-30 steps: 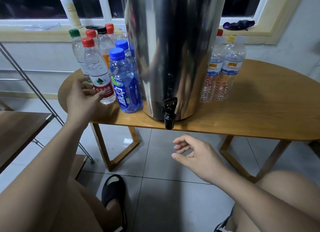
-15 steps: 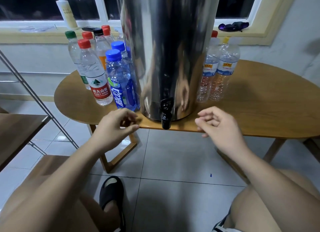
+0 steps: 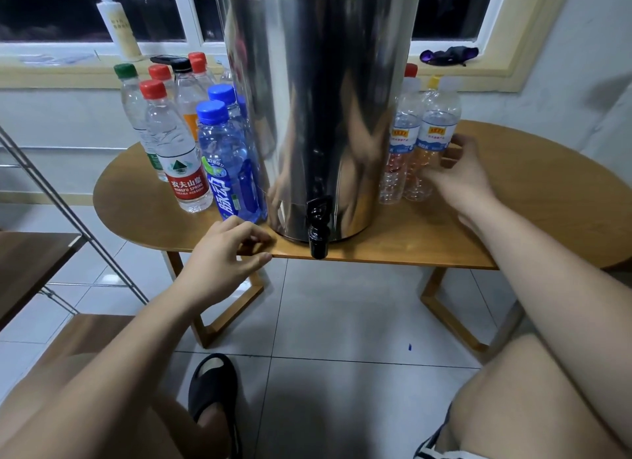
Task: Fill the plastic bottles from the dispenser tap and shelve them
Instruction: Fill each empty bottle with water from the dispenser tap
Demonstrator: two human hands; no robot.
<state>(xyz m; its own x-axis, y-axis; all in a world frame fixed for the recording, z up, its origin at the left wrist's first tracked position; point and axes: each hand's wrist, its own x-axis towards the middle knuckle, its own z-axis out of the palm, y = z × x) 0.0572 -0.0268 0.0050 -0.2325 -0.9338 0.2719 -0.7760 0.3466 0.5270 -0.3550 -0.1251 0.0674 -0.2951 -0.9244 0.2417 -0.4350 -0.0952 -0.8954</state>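
Note:
A tall steel dispenser [image 3: 318, 109] stands on the round wooden table [image 3: 533, 198], its black tap [image 3: 318, 229] hanging over the front edge. Left of it stand several capped bottles, among them a red-capped clear bottle [image 3: 174, 150] and a blue bottle [image 3: 225, 164]. Right of it stand three empty clear bottles. My right hand [image 3: 458, 174] grips the nearest one, a white-capped bottle [image 3: 439, 123], low on its right side; the bottle stands on the table. My left hand [image 3: 225, 253] rests at the table's front edge left of the tap, fingers loosely curled, holding nothing.
A wooden shelf rack with slanted metal poles [image 3: 68, 212] stands at the left. A white tube [image 3: 118, 24], a dark phone and a dark cloth [image 3: 448, 55] lie on the windowsill. My knees and a black sandal [image 3: 213, 390] are over the tiled floor.
My right hand rose from below the table edge and moved right onto the white-capped bottle. My left hand left the red-capped bottle and came to the table edge near the tap.

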